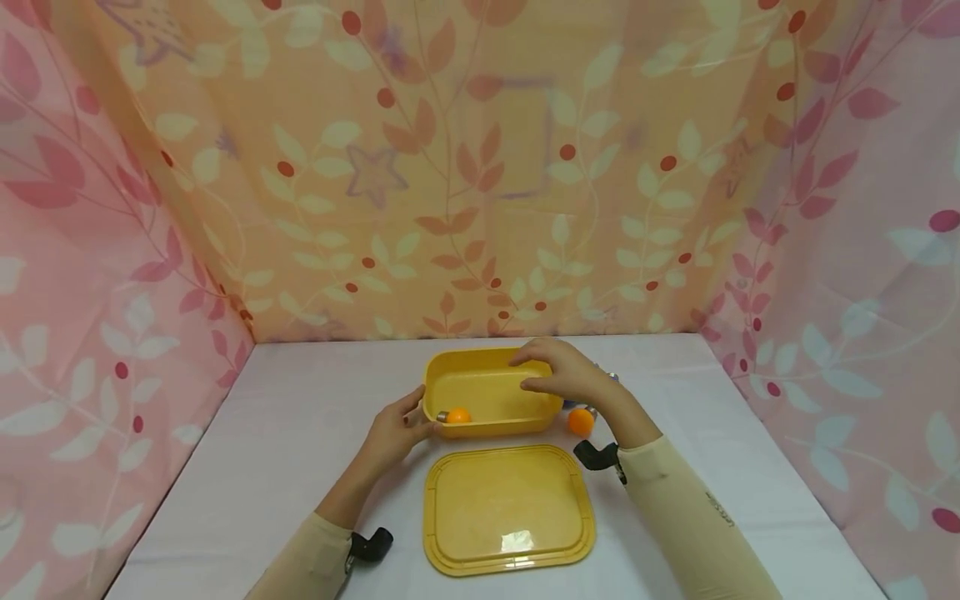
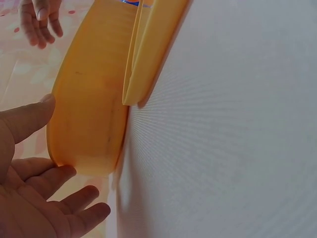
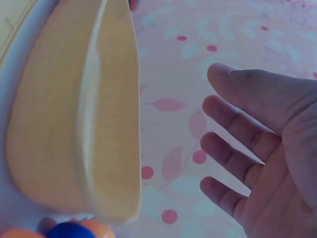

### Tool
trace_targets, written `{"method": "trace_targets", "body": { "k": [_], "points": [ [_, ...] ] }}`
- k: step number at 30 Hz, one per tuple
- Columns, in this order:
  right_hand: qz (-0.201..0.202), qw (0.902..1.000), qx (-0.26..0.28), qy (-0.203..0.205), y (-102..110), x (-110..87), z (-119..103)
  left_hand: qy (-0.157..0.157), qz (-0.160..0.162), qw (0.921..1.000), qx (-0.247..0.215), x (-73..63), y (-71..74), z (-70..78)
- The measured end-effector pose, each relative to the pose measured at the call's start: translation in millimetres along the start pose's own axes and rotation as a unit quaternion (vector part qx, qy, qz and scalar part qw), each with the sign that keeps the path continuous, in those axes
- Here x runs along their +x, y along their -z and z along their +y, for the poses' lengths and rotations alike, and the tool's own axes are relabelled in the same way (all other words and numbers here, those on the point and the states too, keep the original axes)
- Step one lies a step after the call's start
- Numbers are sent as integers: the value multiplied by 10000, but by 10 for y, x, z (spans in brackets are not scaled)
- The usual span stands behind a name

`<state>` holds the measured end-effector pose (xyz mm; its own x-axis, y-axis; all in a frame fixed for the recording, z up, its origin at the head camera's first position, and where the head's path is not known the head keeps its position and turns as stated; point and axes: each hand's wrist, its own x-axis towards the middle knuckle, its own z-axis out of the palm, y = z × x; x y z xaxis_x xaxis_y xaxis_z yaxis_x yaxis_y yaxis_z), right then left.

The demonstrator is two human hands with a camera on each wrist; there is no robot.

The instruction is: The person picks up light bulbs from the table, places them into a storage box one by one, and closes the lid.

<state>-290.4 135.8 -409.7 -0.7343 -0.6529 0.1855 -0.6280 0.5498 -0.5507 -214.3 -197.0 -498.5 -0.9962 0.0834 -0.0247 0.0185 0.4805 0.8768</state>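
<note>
A yellow plastic box (image 1: 487, 428) lies open-side up on the table, an orange light bulb (image 1: 457, 415) with a metal screw base inside its near left corner. At the box's left end is my left hand (image 1: 393, 431); its thumb and front fingers touch the wall (image 2: 89, 114), while the other fingers stand loosely apart. Over the right part of the box hovers my right hand (image 1: 567, 372), fingers spread. The right wrist view shows nothing in that hand (image 3: 270, 148). Nearer to me lies the flat yellow lid (image 1: 510, 508).
Just right of the box, another orange bulb (image 1: 581, 422) lies below my right wrist. A blue round thing (image 3: 72, 230) sits there too, partly hidden by the hand in the head view. Patterned cloth (image 1: 480, 208) walls in the white table (image 1: 315, 392) at the back and sides.
</note>
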Motion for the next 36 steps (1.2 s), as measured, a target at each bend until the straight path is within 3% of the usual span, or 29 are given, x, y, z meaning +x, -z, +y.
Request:
{"method": "trace_targets", "body": {
  "k": [10, 20, 29, 36],
  "points": [
    [627, 9973, 77, -373, -34, -398, 56, 25, 50, 9999, 96, 2, -7, 17],
    [964, 9903, 92, -998, -144, -692, 175, 24, 43, 9999, 93, 13, -51, 0],
    [1216, 9838, 164, -1307, -156, -809, 284, -29, 45, 9999, 127, 16, -39, 20],
    [1094, 9774, 294, -1782, -141, -838, 351, -71, 32, 9999, 126, -5, -25, -19]
  ]
}}
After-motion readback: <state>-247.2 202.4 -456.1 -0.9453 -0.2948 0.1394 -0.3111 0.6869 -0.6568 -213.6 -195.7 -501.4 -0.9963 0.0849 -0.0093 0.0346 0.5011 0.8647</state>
